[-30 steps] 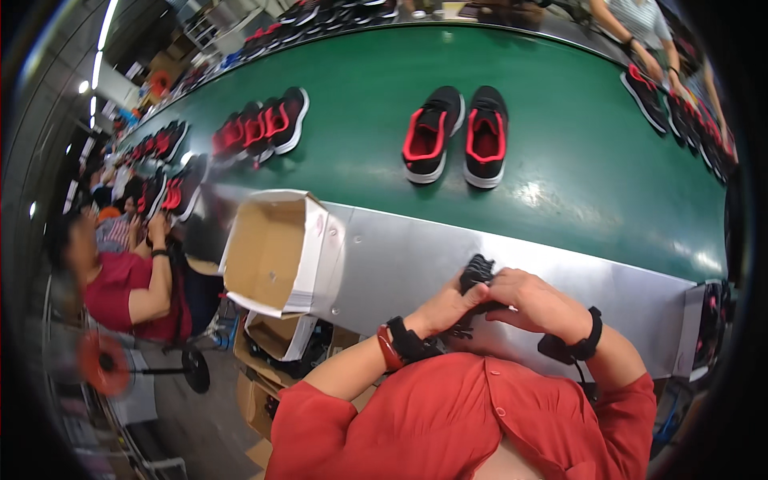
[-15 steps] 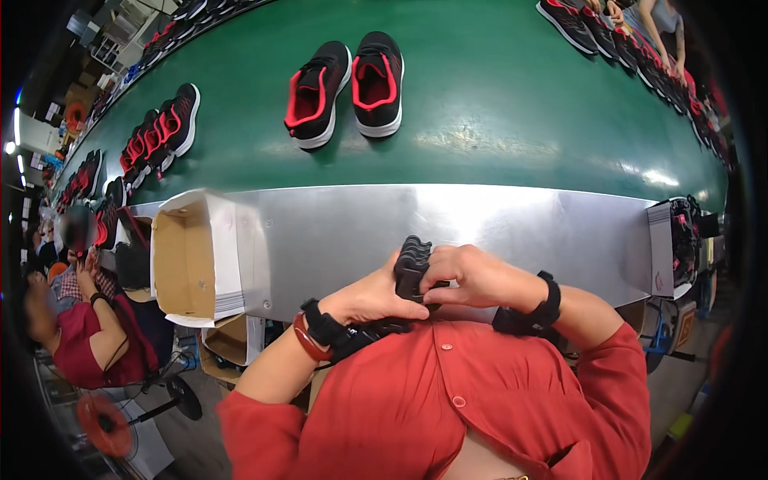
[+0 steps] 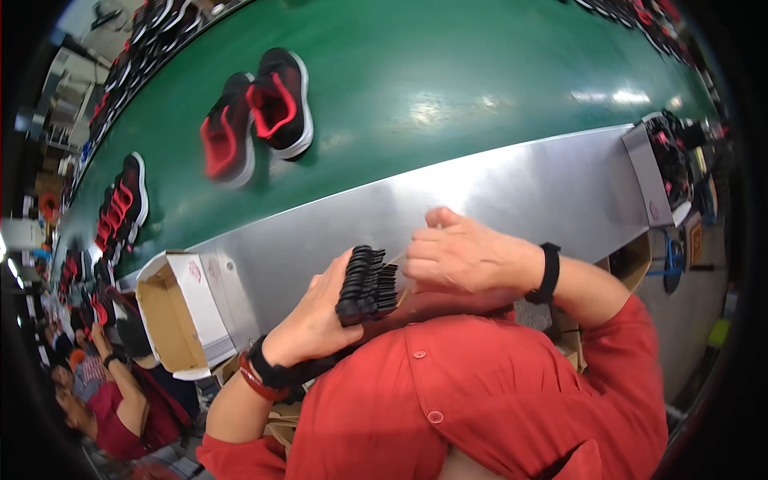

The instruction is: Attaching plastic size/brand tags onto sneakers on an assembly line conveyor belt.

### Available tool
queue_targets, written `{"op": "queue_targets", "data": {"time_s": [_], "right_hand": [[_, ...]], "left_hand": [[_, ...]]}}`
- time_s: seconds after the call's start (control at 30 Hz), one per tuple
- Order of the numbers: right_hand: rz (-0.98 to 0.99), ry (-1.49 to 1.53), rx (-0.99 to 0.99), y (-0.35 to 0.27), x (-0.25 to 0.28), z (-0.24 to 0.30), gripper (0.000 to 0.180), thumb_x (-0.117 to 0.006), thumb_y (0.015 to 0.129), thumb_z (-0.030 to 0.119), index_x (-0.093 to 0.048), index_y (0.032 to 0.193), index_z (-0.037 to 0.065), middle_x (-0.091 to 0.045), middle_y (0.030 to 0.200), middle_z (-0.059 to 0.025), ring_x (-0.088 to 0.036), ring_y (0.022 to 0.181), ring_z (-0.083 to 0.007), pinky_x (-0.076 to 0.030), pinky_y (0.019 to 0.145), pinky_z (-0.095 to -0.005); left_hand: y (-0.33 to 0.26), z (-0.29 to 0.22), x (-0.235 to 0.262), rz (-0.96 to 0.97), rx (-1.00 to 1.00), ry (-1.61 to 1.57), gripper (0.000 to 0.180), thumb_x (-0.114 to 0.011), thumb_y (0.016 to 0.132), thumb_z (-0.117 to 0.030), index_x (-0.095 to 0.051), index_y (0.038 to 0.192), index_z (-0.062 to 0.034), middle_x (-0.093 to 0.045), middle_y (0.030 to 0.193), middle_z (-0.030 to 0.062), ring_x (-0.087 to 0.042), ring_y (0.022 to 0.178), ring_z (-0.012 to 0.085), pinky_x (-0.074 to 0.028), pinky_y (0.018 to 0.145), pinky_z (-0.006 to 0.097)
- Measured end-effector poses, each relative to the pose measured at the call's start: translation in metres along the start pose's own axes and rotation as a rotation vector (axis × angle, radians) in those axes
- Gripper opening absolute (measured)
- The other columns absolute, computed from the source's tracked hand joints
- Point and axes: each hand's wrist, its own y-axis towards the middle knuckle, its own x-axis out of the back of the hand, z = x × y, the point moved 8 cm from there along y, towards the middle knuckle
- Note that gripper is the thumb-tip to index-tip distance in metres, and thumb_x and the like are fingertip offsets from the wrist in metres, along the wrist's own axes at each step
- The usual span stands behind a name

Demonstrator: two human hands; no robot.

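My left hand (image 3: 318, 308) is closed around a bundle of black plastic pieces (image 3: 368, 284), their rounded ends stacked in a row and thin prongs pointing right. The bundle is over the near edge of the metal ledge, in front of my body. Just right of the prongs, my right hand (image 3: 464, 254) is closed, knuckles up. A thin tan band (image 3: 402, 294) runs between its fingers and the bundle; its far end is hidden in the fist. Farther off, a pair of black and red shoes (image 3: 280, 104) rests on the green belt (image 3: 416, 96).
An open cardboard box (image 3: 172, 316) stands at the left end of the metal ledge (image 3: 320, 228). At the right end sits a white box (image 3: 648, 172) of dark items. More shoes (image 3: 120, 208) line the belt's left side. A co-worker in dark red (image 3: 120, 420) sits at left.
The view has turned, so the belt slants and the shoe pair appears farther left. My right hand has drawn off the black bundle to the right, and the bundle's prongs now show.
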Motion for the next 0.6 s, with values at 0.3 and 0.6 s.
{"op": "queue_targets", "data": {"time_s": [0.3, 0.6], "right_hand": [[-0.225, 0.632, -0.135, -0.025, -0.023, -0.015, 0.016, -0.068, 0.084, 0.024, -0.064, 0.078, 0.01, -0.06, 0.088, -0.0046, -0.056, 0.09, -0.0231, -0.042, 0.092, -0.0416], [-0.573, 0.329, -0.258, -0.1, 0.005, 0.002, 0.022, -0.064, 0.087, 0.02, -0.054, 0.072, 0.008, -0.049, 0.076, -0.0035, -0.053, 0.086, -0.0221, -0.041, 0.09, -0.0371]], "left_hand": [[0.016, -0.034, 0.01, -0.444, -0.149, 0.024, 0.067, -0.058, 0.074, 0.006, -0.04, 0.138, -0.0004, -0.053, 0.121, 0.009, -0.052, 0.112, 0.0226, -0.045, 0.092, 0.037], [0.087, -0.003, -0.033, -0.281, 0.024, -1.392, 0.054, -0.059, 0.079, -0.007, -0.047, 0.131, 0.0022, -0.058, 0.125, 0.0157, -0.057, 0.117, 0.0281, -0.043, 0.105, 0.042]]}}
